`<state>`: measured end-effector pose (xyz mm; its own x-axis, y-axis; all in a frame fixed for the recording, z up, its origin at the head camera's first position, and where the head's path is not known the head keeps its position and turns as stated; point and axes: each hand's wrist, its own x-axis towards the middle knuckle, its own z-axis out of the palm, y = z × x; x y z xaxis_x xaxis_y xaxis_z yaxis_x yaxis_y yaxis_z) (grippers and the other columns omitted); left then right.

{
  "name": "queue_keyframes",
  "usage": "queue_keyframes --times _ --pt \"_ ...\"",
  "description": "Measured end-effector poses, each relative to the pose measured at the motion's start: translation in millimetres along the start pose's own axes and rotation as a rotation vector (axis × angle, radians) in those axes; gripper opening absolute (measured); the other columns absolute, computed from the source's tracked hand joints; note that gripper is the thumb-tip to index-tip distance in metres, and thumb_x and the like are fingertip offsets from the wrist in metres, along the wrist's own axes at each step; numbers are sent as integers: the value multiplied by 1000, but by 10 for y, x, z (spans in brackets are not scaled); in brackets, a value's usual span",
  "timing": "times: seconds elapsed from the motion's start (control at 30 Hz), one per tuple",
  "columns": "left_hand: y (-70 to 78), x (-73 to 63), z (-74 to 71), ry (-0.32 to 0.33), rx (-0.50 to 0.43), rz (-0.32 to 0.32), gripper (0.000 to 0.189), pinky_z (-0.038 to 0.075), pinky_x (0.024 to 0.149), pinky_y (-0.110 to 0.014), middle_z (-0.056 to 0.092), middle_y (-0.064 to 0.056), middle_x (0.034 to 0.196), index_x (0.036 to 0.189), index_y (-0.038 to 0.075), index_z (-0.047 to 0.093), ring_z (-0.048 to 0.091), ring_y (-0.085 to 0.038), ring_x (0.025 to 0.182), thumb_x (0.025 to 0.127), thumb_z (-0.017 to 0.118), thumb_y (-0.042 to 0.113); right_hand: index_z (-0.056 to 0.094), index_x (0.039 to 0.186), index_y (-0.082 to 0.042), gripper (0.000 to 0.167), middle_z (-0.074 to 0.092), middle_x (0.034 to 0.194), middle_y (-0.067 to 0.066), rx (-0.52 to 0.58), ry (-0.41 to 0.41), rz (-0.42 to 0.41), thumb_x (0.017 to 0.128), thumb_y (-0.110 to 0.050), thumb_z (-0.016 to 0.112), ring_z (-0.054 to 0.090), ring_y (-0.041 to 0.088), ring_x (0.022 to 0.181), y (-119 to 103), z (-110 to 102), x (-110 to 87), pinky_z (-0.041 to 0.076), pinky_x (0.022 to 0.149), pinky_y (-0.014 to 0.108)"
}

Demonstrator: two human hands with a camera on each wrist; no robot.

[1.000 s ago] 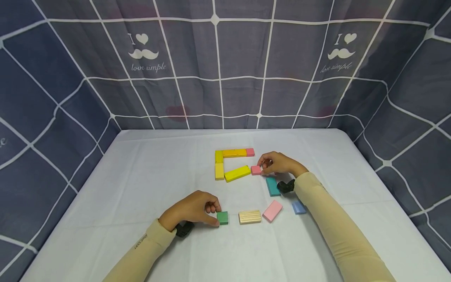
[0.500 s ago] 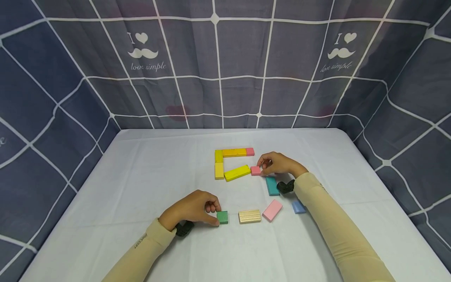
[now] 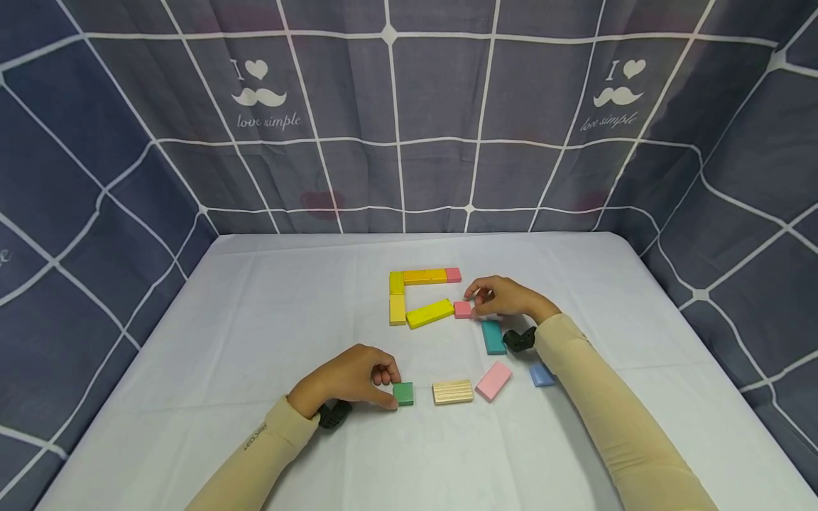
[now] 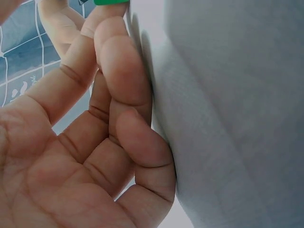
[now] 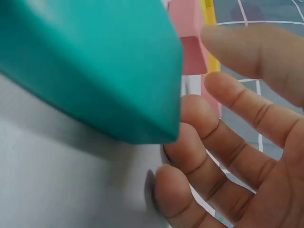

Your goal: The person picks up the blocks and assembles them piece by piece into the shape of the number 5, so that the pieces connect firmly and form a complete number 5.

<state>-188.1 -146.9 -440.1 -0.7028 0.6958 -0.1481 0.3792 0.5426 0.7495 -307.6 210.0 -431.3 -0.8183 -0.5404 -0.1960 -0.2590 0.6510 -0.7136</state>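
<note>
In the head view my left hand (image 3: 354, 376) pinches a small green block (image 3: 403, 393) at its left end, with the thumb at the near corner and a finger at the far edge. The left wrist view shows only a strip of that green block (image 4: 111, 2) past the fingers. My right hand (image 3: 505, 296) is beside a small pink block (image 3: 463, 309). In the right wrist view its thumb tip meets or nearly meets the pink block (image 5: 192, 40), while the other fingers spread apart from it. A teal block (image 3: 493, 338) stands just below that hand.
Yellow blocks (image 3: 397, 284) and a second small pink block (image 3: 453, 275) form an open outline. A slanted yellow block (image 3: 431, 314) adjoins it. Nearer lie a wooden block (image 3: 452, 392), a larger pink block (image 3: 494, 382) and a blue block (image 3: 541, 375) partly under the right forearm.
My right hand's fingertips have spread slightly away from the small pink block, which sits a touch further left. The left hand and green block stay put.
</note>
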Motion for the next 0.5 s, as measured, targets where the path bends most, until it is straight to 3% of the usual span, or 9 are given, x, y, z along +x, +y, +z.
queue_keyframes --times 0.27,0.5 --pt "13 -1 -4 1 -8 -10 24 47 73 -23 60 4 81 93 12 75 53 -5 77 81 96 13 66 133 4 31 67 107 11 68 49 -7 105 -10 67 61 23 85 -1 -23 -149 55 76 34" --pt "-10 13 5 3 -13 -8 25 48 72 -23 60 5 81 93 13 75 53 -6 77 80 97 14 67 131 9 31 70 112 19 153 150 -53 105 -8 67 63 28 92 27 -32 -335 57 76 31"
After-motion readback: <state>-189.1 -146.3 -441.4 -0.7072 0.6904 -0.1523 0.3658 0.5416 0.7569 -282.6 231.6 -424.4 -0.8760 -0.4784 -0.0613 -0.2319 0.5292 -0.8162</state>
